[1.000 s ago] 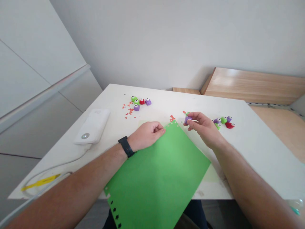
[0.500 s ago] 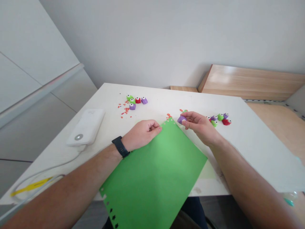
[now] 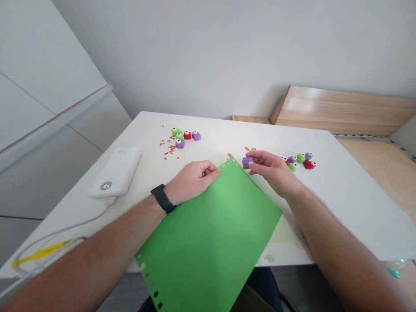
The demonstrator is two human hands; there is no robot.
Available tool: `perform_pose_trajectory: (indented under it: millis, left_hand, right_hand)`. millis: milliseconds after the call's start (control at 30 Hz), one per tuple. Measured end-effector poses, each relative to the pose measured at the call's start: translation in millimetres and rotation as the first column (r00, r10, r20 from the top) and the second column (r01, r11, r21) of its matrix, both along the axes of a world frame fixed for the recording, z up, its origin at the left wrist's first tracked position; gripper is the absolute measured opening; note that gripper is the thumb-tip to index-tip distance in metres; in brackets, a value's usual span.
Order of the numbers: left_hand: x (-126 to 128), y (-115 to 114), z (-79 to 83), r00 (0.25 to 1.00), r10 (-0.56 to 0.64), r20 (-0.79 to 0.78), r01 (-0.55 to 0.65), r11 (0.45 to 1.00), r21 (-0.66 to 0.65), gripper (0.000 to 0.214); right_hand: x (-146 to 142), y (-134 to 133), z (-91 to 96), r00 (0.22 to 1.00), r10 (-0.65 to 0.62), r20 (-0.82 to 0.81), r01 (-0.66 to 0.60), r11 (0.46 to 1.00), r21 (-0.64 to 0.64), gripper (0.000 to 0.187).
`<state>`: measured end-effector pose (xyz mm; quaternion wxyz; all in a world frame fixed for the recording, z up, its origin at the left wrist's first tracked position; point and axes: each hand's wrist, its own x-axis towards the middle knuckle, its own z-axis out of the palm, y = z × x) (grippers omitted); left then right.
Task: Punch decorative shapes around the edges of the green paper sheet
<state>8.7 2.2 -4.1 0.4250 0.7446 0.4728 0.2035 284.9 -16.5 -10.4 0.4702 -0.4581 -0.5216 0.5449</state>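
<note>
**Purple craft punch pinched just beside the corner of a green sheet**

At the far left, a yellow strip lay by a loop of white cable that ran up to a white power bank on the white table. Near the table's far edge stood a group of small green, red and purple craft punches, with scattered red paper bits beside them.

The left hand, a black watch on its wrist, lay curled with its fingers drawn together, touching the upper-left edge of the green paper sheet. The sheet sat diagonally, one corner pointing away from the person, and ran over the table's near edge and out of view, so its long axis could not be told. Small star-shaped holes marked its lower-left edge.

The right hand gripped the purple craft punch between thumb and fingers, just beside the sheet's upper-right edge and a little right of its far corner. That hand was the nearer one to the corner from the right, with the left hand on the other side. Further right sat a second group of craft punches.
</note>
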Motion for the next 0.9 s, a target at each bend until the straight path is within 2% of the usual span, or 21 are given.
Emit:
perform_pose_trajectory:
  millis: [233,567,767,900]
  left_hand:
    - [1.1,-1.3,2.4,1.000,0.004,0.012,-0.004,1.000,-0.007,0.040]
    - [0.4,-0.8,0.0,1.000,-0.004,0.015,0.004,1.000,-0.011,0.039]
    - [-0.5,-0.5,-2.0,1.000,-0.005,0.015,0.005,1.000,0.021,0.040]
    - [0.5,-0.6,-0.4,1.000,0.000,0.015,0.000,1.000,0.010,0.038]
  right_hand:
    - [-4.3,-0.2,2.4,0.997,-0.050,0.051,0.049,0.999,0.016,0.034]
    - [-2.8,-1.6,1.2,1.000,-0.020,-0.023,0.020,1.000,0.003,0.043]
    - [-2.9,-1.5,3.8,0.999,-0.028,-0.036,0.027,1.000,-0.016,0.031]
    - [-5.5,-2.1,6.3,0.997,-0.057,-0.060,0.054,0.997,-0.050,0.032]
